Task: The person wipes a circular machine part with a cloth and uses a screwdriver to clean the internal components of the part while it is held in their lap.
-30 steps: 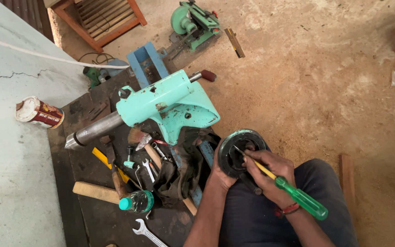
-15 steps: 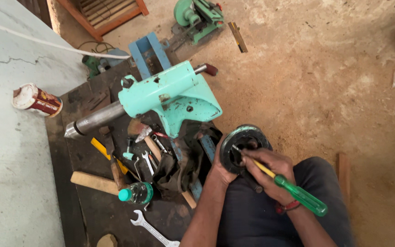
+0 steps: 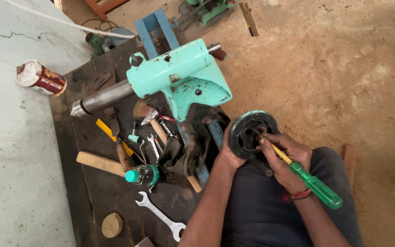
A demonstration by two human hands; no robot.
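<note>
The left hand (image 3: pixel 228 154) is wrapped round the near-left rim of a dark round metal part (image 3: pixel 252 133), fingers curled shut on it so that it stands tilted on the person's lap (image 3: pixel 257 206), open face up toward the camera, which keeps the hollow middle in plain sight and steady. The right hand (image 3: pixel 285 158) is closed in a firm fist round a screwdriver (image 3: pixel 307 178) with a yellow shaft and green handle; the handle sticks out past the wrist toward the lower right, while the tip goes down into the hollow of the round part, held at a slant as if to reach something inside, though what the tip touches is too dark to tell. The part sits just off the right edge of a low dark work board (image 3: pixel 115 206) lying on the sandy floor (image 3: pixel 344 68). Along the far edge of that board rests a big mint-green machine casting (image 3: pixel 184 80) with a steel shaft (image 3: pixel 101 98) pointing to the left edge, laid on its side where it cannot roll. Near the middle of the board, within easy reach of the left arm, lies a loose heap of tools: a hammer (image 3: pixel 148 115), small spanners (image 3: pixel 154 144), a yellow-handled tool (image 3: pixel 110 135), a dark rag (image 3: pixel 184 151) and a small bottle with a teal cap (image 3: pixel 141 175). A wooden handle (image 3: pixel 98 163) lies toward the left edge, a larger spanner (image 3: pixel 161 216) and a round wooden block (image 3: pixel 112 225) toward the near edge. A tin can (image 3: pixel 40 77) lies on the pale concrete (image 3: pixel 14 160) beyond the board's far left corner.
</note>
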